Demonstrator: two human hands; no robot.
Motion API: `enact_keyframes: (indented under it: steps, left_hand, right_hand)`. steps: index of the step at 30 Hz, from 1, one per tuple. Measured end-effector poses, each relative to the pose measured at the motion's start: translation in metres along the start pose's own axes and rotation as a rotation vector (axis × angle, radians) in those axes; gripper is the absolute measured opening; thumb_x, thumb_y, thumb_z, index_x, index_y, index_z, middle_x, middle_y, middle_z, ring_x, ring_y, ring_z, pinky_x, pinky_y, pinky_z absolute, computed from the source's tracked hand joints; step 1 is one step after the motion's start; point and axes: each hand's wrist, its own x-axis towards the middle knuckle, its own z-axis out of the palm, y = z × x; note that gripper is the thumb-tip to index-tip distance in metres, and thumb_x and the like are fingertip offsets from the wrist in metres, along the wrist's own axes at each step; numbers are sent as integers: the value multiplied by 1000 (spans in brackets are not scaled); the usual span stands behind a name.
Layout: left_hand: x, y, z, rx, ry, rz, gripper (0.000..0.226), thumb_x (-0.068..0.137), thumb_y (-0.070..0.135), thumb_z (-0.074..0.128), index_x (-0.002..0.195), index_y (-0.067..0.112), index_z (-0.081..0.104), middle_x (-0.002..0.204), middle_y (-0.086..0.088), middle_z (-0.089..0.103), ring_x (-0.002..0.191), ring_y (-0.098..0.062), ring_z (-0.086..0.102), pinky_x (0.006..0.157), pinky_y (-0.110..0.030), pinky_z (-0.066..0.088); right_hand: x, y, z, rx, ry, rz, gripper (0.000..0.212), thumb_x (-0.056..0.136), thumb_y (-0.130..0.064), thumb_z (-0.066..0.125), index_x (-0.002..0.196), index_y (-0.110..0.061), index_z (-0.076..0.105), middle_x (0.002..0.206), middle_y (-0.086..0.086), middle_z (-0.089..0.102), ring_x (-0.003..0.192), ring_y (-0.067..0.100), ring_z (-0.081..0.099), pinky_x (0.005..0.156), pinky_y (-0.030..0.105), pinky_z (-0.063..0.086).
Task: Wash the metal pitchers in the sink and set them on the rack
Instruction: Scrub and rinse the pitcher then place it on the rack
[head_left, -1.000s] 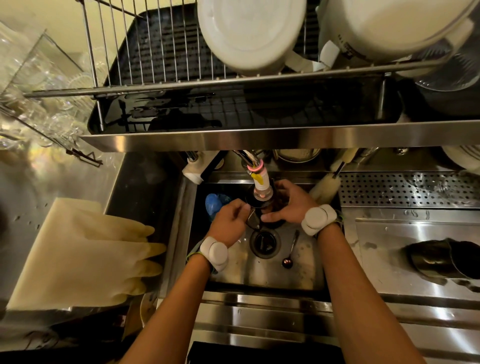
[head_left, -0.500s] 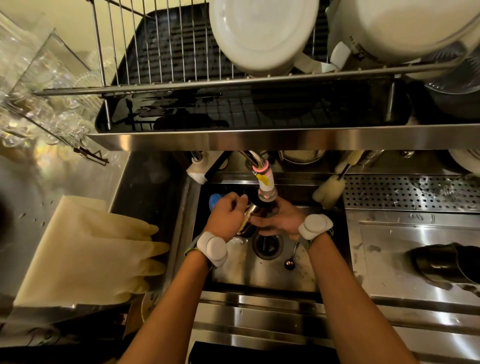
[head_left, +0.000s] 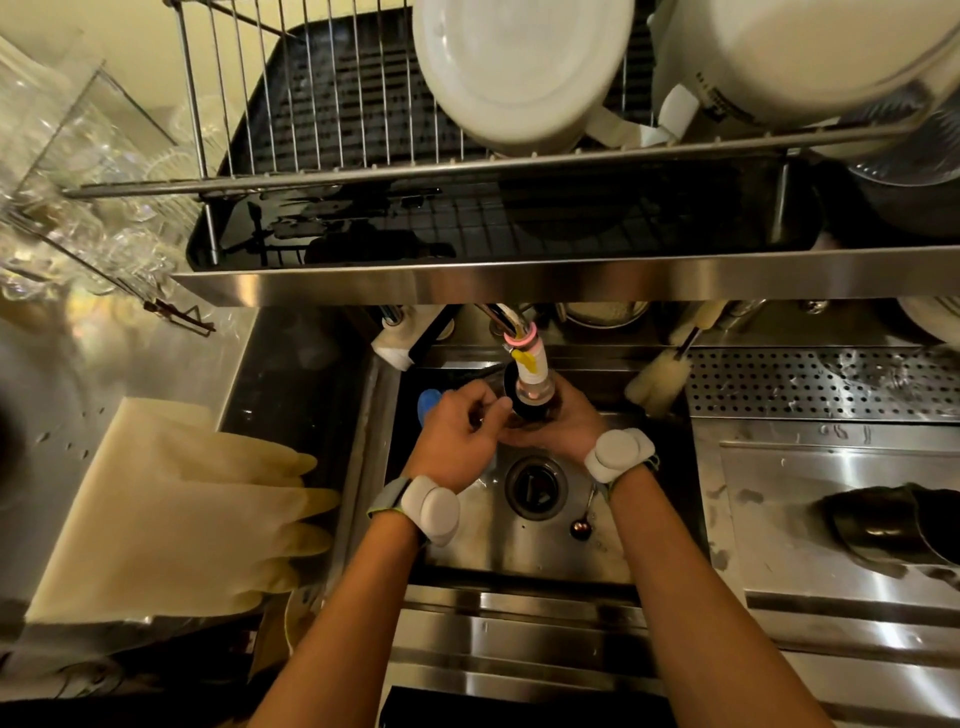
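Since a second ago the right hand (head_left: 569, 434) is sitting lower, no longer reaching over the far side of the metal pitcher (head_left: 530, 410) but cupping it from the near side, and the left hand (head_left: 457, 439) is crowding in closer. In the head view, the small dark pitcher is being held directly under the faucet (head_left: 530, 364), mouth up toward the nozzle, above the floor of the sink (head_left: 519, 558). The right hand, just right of the faucet, is gripping the pitcher's body with its fingers wrapping round it. The left hand, just left of the faucet, is curling its fingers and pinching the pitcher's left edge between thumb and forefinger. Whether water is running is not showing. A drain (head_left: 535, 486) is sitting on the near side of the faucet, with a spoon (head_left: 579, 526) lying a little right of it. A blue sponge (head_left: 428, 402) is peeking out left of the faucet, and a bottle brush (head_left: 654, 382) is leaning to its right. Far right of the faucet, a second pitcher (head_left: 878, 525) is lying on its side on the steel tabletop (head_left: 831, 597). Far left of it, rubber gloves (head_left: 208, 493) are lying flat. Above and behind the faucet, the rack (head_left: 363, 174) is carrying an upturned white vessel (head_left: 519, 67).
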Motion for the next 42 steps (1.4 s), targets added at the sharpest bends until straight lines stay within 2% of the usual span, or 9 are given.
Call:
enact_keyframes:
  steps: [4, 10, 14, 20, 26, 31, 36, 39, 42]
  left_hand:
    - [3, -8, -2, 73, -21, 32, 21, 91, 48, 53, 80, 30, 55, 70, 4, 60, 77, -25, 59, 73, -50, 53]
    - [3, -7, -4, 124, 22, 49, 11, 91, 33, 62, 81, 32, 59, 79, 9, 62, 89, -13, 53, 77, -29, 45]
    - [5, -10, 0, 44, 22, 32, 9, 92, 26, 63, 83, 28, 61, 79, 10, 63, 86, -16, 60, 78, -34, 51]
    - [10, -8, 11, -100, 30, 0, 13, 95, 17, 60, 84, 24, 61, 73, 11, 62, 69, -6, 60, 70, -25, 48]
    - [10, -12, 21, -217, 21, -66, 19, 98, 14, 55, 90, 30, 60, 67, 9, 63, 62, -10, 59, 64, -29, 47]
    - [13, -13, 31, -217, -42, -77, 18, 97, 19, 53, 106, 6, 61, 99, -16, 69, 94, -28, 65, 86, -36, 51]
    - [6, -9, 39, -386, -136, -123, 17, 100, 13, 47, 110, 16, 61, 95, -8, 72, 87, -11, 68, 81, -24, 50]
    - [1, -11, 40, -406, -185, -147, 19, 102, 11, 46, 109, -1, 59, 88, -8, 70, 84, -10, 67, 78, -18, 49]
    - [-4, -12, 35, -386, -206, -137, 20, 103, 11, 45, 103, -4, 59, 83, -7, 69, 78, -7, 66, 74, -15, 48]
  right_hand:
    - [-4, -15, -6, -43, 97, -121, 80, 60, -6, 95, 127, -22, 55, 111, -17, 68, 99, -11, 61, 74, 2, 47]
    - [-8, -20, -3, -123, 267, -237, 79, 59, -18, 97, 126, -30, 57, 120, -12, 70, 112, 4, 64, 92, 22, 53]
    - [-12, -30, -5, -189, 335, -310, 79, 63, -19, 95, 130, -29, 56, 125, -11, 68, 115, 3, 62, 93, 10, 49]
    - [-10, -37, -22, -370, 372, -367, 85, 52, -34, 98, 123, -30, 52, 129, -5, 61, 117, 12, 62, 98, 37, 56]
    - [-10, -48, -32, -541, 312, -310, 100, 52, -28, 98, 134, -23, 43, 130, 1, 61, 119, 19, 61, 94, 29, 51]
    - [-12, -57, -40, -672, 289, -209, 92, 53, -12, 97, 130, -17, 46, 123, 4, 65, 114, 23, 63, 87, 28, 51]
    - [-19, -64, -51, -748, 220, -121, 108, 44, -22, 101, 134, -15, 42, 127, 7, 65, 116, 30, 65, 91, 46, 58]
    - [-25, -68, -58, -758, 160, -65, 102, 45, -25, 102, 130, -15, 46, 130, 5, 62, 115, 28, 63, 89, 39, 56]
    - [-28, -65, -61, -731, 102, 5, 91, 45, -29, 102, 116, -19, 47, 111, 1, 62, 99, 22, 63, 74, 32, 52]
